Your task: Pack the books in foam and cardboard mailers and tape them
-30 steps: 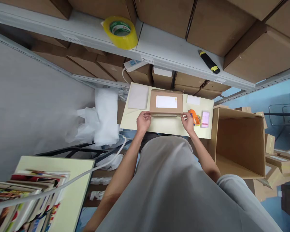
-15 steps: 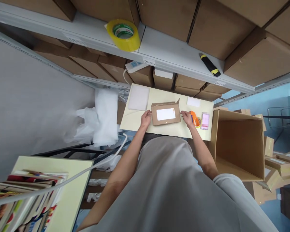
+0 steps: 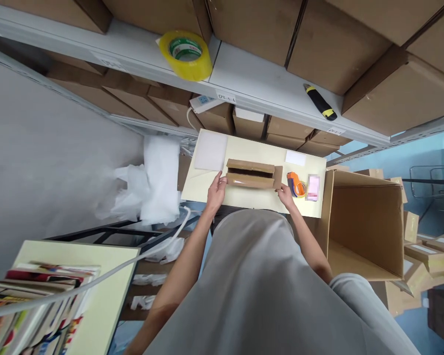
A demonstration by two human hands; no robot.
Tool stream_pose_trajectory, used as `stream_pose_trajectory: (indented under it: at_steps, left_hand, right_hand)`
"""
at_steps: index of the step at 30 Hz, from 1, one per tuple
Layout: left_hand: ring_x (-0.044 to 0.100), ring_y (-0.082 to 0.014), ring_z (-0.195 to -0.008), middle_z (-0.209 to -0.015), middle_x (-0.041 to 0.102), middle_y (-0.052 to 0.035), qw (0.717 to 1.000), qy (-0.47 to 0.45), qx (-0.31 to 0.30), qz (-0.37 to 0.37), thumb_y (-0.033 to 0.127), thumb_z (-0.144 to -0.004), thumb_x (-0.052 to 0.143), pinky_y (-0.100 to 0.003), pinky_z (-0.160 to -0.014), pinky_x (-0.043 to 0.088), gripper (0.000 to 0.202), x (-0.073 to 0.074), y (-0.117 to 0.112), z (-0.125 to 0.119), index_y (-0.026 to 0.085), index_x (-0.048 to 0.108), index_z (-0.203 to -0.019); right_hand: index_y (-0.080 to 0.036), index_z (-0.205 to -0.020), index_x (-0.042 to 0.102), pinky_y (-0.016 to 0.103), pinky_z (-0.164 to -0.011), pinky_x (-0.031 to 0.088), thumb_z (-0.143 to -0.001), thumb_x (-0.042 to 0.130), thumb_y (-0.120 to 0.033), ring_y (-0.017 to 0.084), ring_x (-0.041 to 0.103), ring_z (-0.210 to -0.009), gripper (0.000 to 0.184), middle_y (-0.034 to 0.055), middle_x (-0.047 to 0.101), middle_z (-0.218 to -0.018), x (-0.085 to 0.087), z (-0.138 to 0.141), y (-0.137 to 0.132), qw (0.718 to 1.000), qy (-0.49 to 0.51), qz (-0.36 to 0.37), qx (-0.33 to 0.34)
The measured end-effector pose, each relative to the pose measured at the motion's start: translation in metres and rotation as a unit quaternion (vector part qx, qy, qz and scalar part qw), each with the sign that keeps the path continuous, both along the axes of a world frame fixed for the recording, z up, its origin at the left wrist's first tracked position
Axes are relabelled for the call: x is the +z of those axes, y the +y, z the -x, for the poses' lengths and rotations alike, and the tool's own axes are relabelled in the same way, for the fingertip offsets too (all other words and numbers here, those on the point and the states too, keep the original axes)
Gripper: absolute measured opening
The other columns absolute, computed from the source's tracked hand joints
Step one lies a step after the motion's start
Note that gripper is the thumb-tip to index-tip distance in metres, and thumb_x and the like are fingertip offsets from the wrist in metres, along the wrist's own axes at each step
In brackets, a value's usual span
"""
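A small brown cardboard box (image 3: pixel 249 181) rests on the pale yellow table (image 3: pixel 251 201), its opening turned upward with a dark gap between the flaps. Part of a white label shows on the side facing me. My left hand (image 3: pixel 216 190) grips the box's left end. My right hand (image 3: pixel 284 195) holds its lower right corner, beside a flap (image 3: pixel 277 177) that sticks out. To the right of the right hand lie an orange tape dispenser (image 3: pixel 295 184) and a phone (image 3: pixel 313 187) with a blurred screen.
A white sheet (image 3: pixel 210 150) and a white slip (image 3: pixel 295 158) lie on the table. The shelf above bears a yellow tape roll (image 3: pixel 196 69), a utility knife (image 3: pixel 320 102) and cardboard boxes. A large open carton (image 3: pixel 362 231) stands right; books (image 3: pixel 52 305) sit lower left.
The box has been tipped in my hands: its labelled face has turned toward me and its open side now faces up. Both hands have moved slightly down with it.
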State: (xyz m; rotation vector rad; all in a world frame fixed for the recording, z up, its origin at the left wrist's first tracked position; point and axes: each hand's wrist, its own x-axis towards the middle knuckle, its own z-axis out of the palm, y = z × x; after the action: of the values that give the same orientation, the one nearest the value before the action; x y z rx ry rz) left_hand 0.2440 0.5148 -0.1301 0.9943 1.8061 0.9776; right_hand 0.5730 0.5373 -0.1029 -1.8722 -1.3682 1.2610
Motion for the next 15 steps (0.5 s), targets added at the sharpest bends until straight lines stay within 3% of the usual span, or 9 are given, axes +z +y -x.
stream_pose_trajectory:
  at_steps: [2, 4, 8, 11, 15]
  left_hand:
    - [0.076, -0.0286, -0.137, -0.149, 0.077, -0.0179, 1.0, -0.007, -0.014, 0.014, 0.055, -0.11, 0.064, -0.044, -0.122, 0.059, 0.056, 0.003, -0.004, -0.004, 0.022, 0.07, -0.155]
    - [0.074, -0.0297, -0.139, -0.155, 0.072, -0.0204, 1.0, -0.009, -0.028, 0.002, 0.052, -0.11, 0.065, -0.045, -0.12, 0.06, 0.052, 0.009, -0.005, -0.008, 0.02, 0.07, -0.151]
    - [0.071, -0.0301, -0.142, -0.155, 0.07, -0.0211, 0.999, 0.025, -0.029, -0.036, 0.047, -0.109, 0.065, -0.044, -0.115, 0.063, 0.038, 0.023, 0.004, -0.011, 0.02, 0.072, -0.136]
    - [0.071, -0.0296, -0.141, -0.149, 0.073, -0.019, 0.998, 0.047, -0.025, -0.045, 0.047, -0.111, 0.062, -0.045, -0.116, 0.063, 0.027, 0.029, 0.011, -0.011, 0.022, 0.072, -0.113]
    - [0.069, -0.0322, -0.142, -0.143, 0.074, -0.017, 0.993, 0.104, -0.05, -0.029, 0.044, -0.104, 0.07, -0.049, -0.122, 0.059, 0.024, 0.03, 0.009, -0.01, 0.026, 0.066, -0.09]
  right_hand:
    - [-0.023, -0.078, 0.065, 0.037, -0.072, 0.059, -0.092, 0.058, -0.049, 0.026, 0.07, -0.079, 0.03, 0.0093, 0.077, -0.08, -0.003, 0.002, -0.005, 1.0, 0.004, 0.01, 0.001]
    - [-0.02, -0.092, 0.071, 0.037, -0.073, 0.06, -0.096, 0.054, -0.05, 0.027, 0.073, -0.086, 0.034, 0.0131, 0.082, -0.094, 0.001, 0.001, -0.006, 1.0, 0.004, 0.001, -0.016]
    - [-0.018, -0.118, 0.077, 0.04, -0.088, 0.062, -0.108, 0.047, -0.049, 0.029, 0.075, -0.109, 0.045, 0.0191, 0.083, -0.123, 0.026, -0.004, 0.002, 0.988, -0.059, -0.127, -0.063]
    - [-0.021, -0.114, 0.082, 0.044, -0.1, 0.06, -0.114, 0.052, -0.045, 0.031, 0.073, -0.116, 0.039, 0.0157, 0.085, -0.118, 0.049, 0.003, 0.012, 0.971, -0.113, -0.204, 0.052]
    - [-0.023, -0.115, 0.088, 0.045, -0.109, 0.056, -0.117, 0.057, -0.032, 0.032, 0.076, -0.117, 0.032, 0.013, 0.088, -0.114, 0.066, 0.026, 0.027, 0.935, -0.166, -0.163, 0.269]
